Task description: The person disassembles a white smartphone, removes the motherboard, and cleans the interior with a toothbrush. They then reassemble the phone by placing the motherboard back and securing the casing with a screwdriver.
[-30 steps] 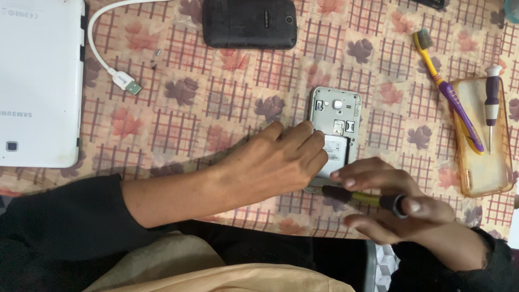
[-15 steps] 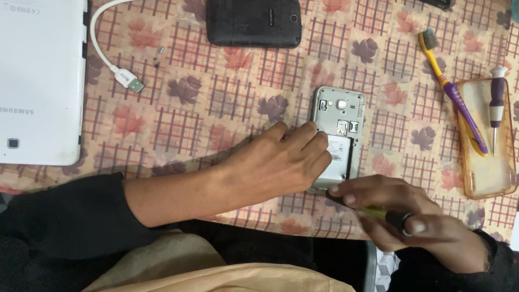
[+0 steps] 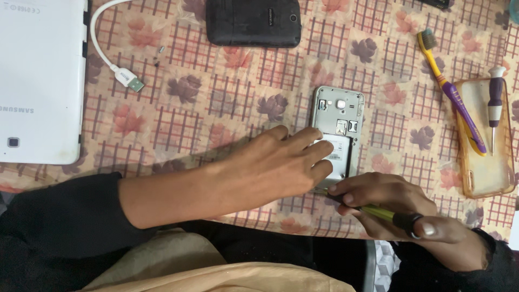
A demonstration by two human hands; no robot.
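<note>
A silver phone with its back cover off (image 3: 339, 119) lies face down on the patterned tablecloth (image 3: 216, 97). My left hand (image 3: 275, 167) lies flat over the phone's lower half, fingertips on its white battery area. My right hand (image 3: 394, 208) grips a yellow-green screwdriver with a black cap (image 3: 386, 213). Its tip points left at the phone's bottom edge, where my fingers hide it.
A white tablet (image 3: 38, 81) lies at the far left with a white cable plug (image 3: 127, 78) beside it. A black phone (image 3: 253, 21) sits at the top. At right lie a purple-and-yellow toothbrush (image 3: 451, 97) and a clear case (image 3: 486, 140) holding a small screwdriver (image 3: 494, 105).
My right hand has slid the screwdriver tip closer under the phone's bottom edge. My left hand has stayed pressed on the phone.
</note>
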